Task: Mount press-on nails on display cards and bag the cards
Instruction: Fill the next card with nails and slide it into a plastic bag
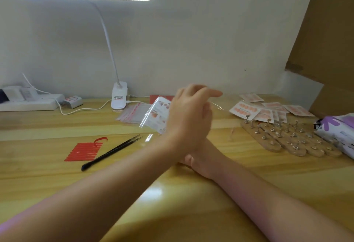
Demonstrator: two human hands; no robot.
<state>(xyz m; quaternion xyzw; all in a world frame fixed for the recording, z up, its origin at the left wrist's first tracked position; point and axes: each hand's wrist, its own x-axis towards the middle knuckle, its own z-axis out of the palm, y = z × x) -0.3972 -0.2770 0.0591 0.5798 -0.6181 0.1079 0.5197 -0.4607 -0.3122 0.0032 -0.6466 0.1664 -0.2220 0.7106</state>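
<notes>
The left hand (pixel 188 111) pinched a clear bag (pixel 155 116) holding a nail card, above the table's (pixel 47 174) centre. The right hand (pixel 197 162) lay beneath, fingers hidden. More cards (pixel 245 110) lay at two o'clock; print unreadable.

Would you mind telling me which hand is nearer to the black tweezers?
Left. The left hand is raised to the right of the tweezers, at the bagged card; the right hand, crossed beneath it, lies slightly farther right.
</notes>
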